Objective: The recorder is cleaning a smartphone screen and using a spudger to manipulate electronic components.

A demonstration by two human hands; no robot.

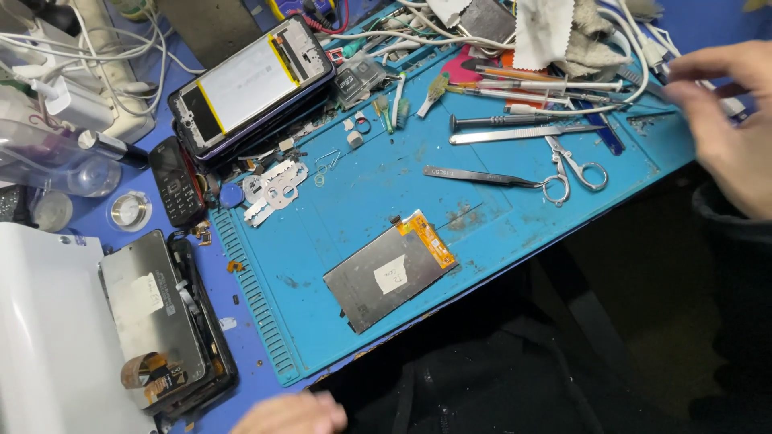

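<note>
One head camera, looking steeply down on a repair bench from the near side.

The only view comes from the person's head and tilts down and a little left, so the bench (96,241) runs slantwise across the picture, its near edge rising from lower left to upper right. It sits close: the blue work mat (362,209) fills the middle, and the flat screen part (390,269) lies near the centre. The right hand (728,120) enters at the right edge, blurred and cut off by the frame; the left hand (293,414) just shows at the bottom edge. Dark clothing and floor fill the lower right. With one view, nothing is shared with another.
</note>
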